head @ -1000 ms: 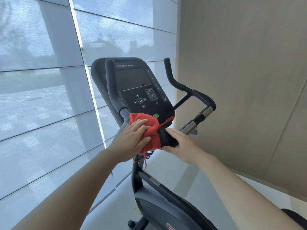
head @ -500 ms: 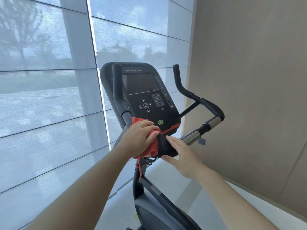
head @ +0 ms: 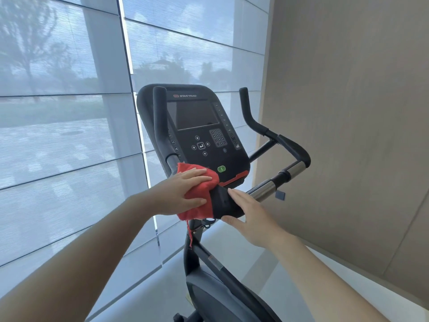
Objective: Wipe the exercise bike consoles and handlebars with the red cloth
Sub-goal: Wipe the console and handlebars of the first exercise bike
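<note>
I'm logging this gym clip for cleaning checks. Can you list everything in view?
bike: one, black and grey, centre
console: one, black, atop the bike
button: one, green, low on the console
handlebars: two, black, flanking the console
cloth: one, red, console's lower left corner
blinds: several panels, pale grey, left
wall: one, beige, right
left hand: one, pressing flat on the cloth
right hand: one, resting on the console's bottom edge

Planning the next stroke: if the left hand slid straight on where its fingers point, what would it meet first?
Probably the console's red trim, just past the red cloth under the left hand; depth unclear.
</note>
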`<state>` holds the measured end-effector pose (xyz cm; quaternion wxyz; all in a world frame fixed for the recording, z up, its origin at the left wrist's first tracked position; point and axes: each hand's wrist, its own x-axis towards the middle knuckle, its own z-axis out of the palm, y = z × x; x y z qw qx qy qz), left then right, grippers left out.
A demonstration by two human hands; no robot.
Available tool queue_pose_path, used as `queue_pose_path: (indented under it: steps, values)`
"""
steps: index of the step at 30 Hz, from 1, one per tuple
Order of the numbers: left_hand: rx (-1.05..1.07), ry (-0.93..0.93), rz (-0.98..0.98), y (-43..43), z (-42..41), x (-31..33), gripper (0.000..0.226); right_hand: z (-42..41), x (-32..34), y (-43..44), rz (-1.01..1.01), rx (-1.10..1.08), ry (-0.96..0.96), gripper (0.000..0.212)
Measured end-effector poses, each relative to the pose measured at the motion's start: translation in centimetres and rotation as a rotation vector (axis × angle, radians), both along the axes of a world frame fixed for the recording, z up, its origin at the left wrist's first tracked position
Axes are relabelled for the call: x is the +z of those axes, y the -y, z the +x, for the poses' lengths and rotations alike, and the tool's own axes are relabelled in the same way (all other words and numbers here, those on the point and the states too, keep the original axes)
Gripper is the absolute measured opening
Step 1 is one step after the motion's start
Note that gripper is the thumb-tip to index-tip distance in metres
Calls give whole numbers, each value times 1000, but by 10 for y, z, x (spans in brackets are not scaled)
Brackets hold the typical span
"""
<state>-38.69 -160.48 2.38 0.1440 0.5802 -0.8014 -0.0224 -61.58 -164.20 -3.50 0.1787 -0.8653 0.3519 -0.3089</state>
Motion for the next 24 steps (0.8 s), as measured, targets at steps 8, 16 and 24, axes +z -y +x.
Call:
queue_pose_path:
  steps: [8, 16, 24]
  values:
    - [172, -171, -177, 14, -17, -2, 28, 1, 0, -1, -6, 7, 22, 62]
    - [189, -76, -134, 7, -24, 0, 31, 1, 0, -2, -2, 2, 24, 62]
    - [183, -52, -125, 8, -24, -1, 30, 1, -5, 3, -37, -13, 30, 65]
